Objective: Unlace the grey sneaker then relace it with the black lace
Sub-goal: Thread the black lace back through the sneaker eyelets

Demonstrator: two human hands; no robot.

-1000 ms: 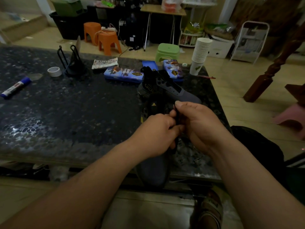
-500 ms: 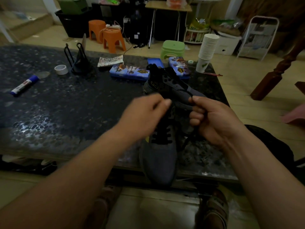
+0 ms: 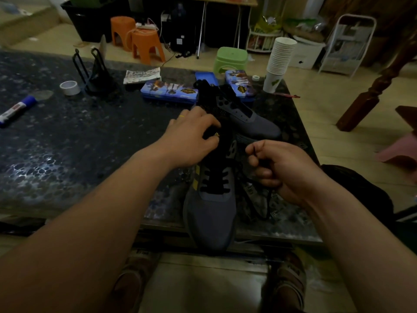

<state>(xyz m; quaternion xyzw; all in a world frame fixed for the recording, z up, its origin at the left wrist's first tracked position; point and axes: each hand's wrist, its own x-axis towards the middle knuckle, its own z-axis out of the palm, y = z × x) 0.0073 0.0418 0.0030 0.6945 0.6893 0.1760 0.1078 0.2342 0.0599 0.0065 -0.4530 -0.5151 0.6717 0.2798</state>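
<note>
I see L hand [image 3: 191, 141] gripping grey sneaker [image 3: 209, 213] at tongue — R hand [image 3: 284, 170] fisted round black lace [image 3: 268, 199]; toe overhangs worktop [image 3: 90, 154].

- We see a grey sneaker [image 3: 209, 211] with yellow side stripes and a black lace [image 3: 213, 181].
- We see a dark worktop [image 3: 67, 143] with a pale pebble speckle.
- We note orange stools [image 3: 146, 45] and a green stool [image 3: 230, 57].
- We note white paper cups [image 3: 281, 59], a white tape roll [image 3: 70, 88] and a blue tin [image 3: 169, 92] printed with figures.

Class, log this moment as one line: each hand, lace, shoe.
left hand: holds sneaker top | right hand: pinches lace | lace: through lower eyelets only | sneaker: on table, toe over near edge
</note>
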